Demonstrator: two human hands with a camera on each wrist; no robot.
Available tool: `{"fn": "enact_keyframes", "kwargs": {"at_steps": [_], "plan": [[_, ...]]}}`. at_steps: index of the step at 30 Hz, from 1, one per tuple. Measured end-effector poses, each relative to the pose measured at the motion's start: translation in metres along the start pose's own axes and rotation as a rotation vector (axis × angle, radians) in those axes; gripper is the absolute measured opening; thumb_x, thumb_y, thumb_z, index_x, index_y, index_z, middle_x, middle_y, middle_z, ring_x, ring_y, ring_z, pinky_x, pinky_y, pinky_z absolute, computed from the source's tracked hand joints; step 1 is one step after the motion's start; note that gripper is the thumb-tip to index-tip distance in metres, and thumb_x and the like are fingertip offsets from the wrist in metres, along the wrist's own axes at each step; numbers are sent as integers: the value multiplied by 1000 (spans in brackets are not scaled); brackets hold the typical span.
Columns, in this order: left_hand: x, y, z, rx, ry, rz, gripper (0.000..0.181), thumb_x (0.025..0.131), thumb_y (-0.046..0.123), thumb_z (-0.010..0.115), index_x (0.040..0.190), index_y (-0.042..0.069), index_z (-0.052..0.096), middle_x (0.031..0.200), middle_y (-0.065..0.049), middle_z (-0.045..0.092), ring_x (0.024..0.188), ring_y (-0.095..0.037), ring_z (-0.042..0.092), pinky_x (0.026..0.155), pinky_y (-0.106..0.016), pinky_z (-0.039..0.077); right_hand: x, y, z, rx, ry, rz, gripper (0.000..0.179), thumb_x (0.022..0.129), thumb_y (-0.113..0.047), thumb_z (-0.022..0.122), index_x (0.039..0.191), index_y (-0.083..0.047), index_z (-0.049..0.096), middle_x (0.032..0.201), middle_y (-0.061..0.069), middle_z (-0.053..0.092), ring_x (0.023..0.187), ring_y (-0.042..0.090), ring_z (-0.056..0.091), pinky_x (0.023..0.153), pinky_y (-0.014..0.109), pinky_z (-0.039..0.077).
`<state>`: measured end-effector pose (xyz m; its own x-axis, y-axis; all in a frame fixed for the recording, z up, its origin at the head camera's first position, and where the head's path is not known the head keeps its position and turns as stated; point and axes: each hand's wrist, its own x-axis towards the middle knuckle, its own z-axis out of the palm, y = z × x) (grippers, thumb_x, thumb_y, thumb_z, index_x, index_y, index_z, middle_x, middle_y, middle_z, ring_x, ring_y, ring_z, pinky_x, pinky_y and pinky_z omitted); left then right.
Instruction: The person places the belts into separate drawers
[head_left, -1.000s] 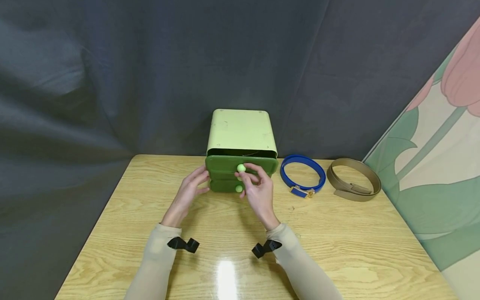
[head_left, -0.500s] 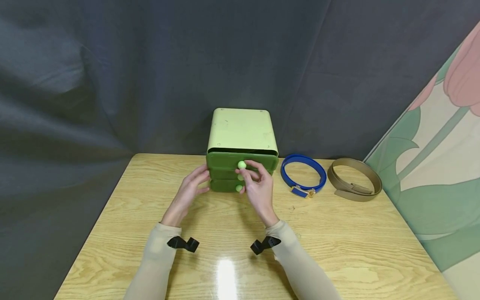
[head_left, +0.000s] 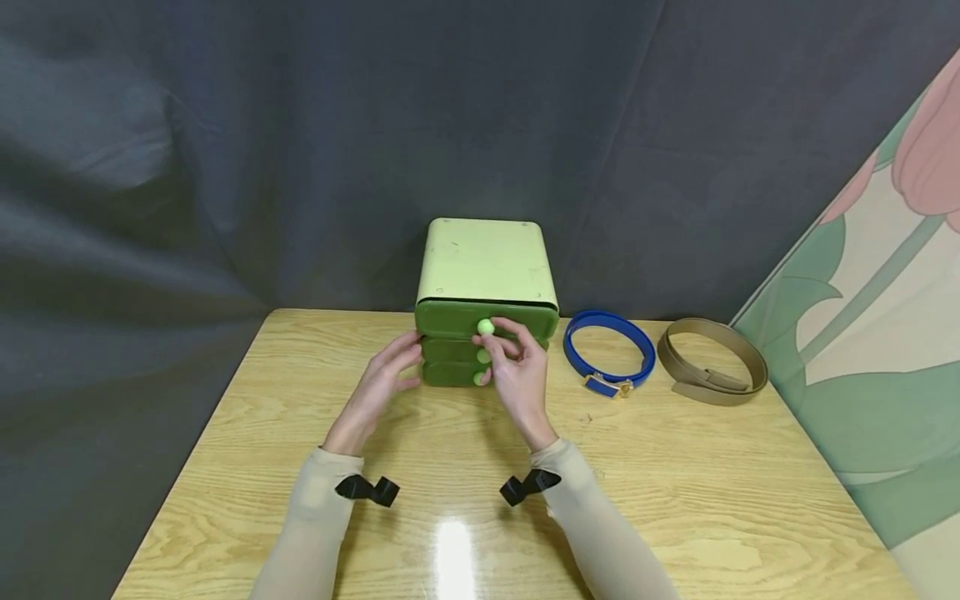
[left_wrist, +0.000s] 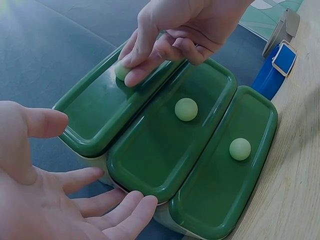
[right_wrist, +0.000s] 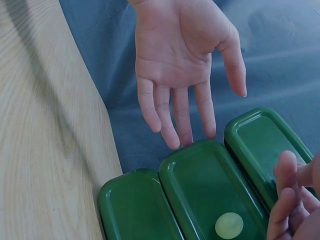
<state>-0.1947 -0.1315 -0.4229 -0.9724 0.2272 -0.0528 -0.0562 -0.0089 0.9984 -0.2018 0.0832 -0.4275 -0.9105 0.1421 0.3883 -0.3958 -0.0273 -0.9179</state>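
Note:
A small pale green drawer cabinet (head_left: 486, 258) with three dark green drawer fronts stands at the back of the table. My right hand (head_left: 519, 379) pinches the round light green knob (head_left: 486, 327) of the top drawer (head_left: 450, 318) between thumb and fingers. A thin dark gap shows above that drawer front. At the cabinet's left side is my left hand (head_left: 375, 396), its fingers extended and their tips at the side edge of the drawers. In the left wrist view, the middle knob (left_wrist: 186, 109) and bottom knob (left_wrist: 240, 149) are untouched.
To the right of the cabinet lies a coiled blue belt (head_left: 609, 318) with a gold-edged buckle. Beside it is a coiled brown belt (head_left: 720, 395). A dark curtain (head_left: 345, 150) hangs behind the wooden table (head_left: 675, 500), and a floral cloth (head_left: 885, 350) borders the right.
The top drawer has slid inward with my right hand on its knob, and the gap above its front has narrowed. My left hand has stayed at the cabinet's left side.

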Motion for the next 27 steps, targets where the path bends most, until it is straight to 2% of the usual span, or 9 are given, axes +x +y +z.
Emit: {"fn": "enact_keyframes", "kwargs": {"at_steps": [6,13,18,22,27], "plan": [[-1,-1,1,-2,10,-6,59,115,27,43,168,5,29,170,-20,35,155,-41,37,123,-63,36,3,1,1,5,1,-4,27,104,-6,69,131,-5,70,106,27,79,48,13,63,47,27,54],[1,-1,1,-10,20,-11,60,114,27,44,168,4,28,169,-20,36,153,-42,38,123,-62,37,9,1,1,-1,19,-13,28,103,-5,70,131,-3,70,105,27,79,48,18,64,48,38,57],[0,0,2,-7,24,-16,61,114,27,45,168,3,27,170,-19,35,154,-41,38,123,-60,37,12,3,2,10,34,-22,28,102,-4,71,130,0,71,103,30,78,47,14,63,47,33,56],[-1,2,5,-16,51,11,59,114,27,46,167,3,31,170,-18,36,153,-38,40,123,-62,37,13,4,2,23,33,-26,29,102,-4,71,130,-1,71,104,31,78,47,12,62,47,28,55],[-3,6,9,-15,89,63,57,114,26,48,165,5,36,171,-15,37,153,-36,43,121,-61,40,13,5,1,14,25,-21,27,102,-4,70,130,-2,71,104,30,78,48,9,63,48,35,56]]}}
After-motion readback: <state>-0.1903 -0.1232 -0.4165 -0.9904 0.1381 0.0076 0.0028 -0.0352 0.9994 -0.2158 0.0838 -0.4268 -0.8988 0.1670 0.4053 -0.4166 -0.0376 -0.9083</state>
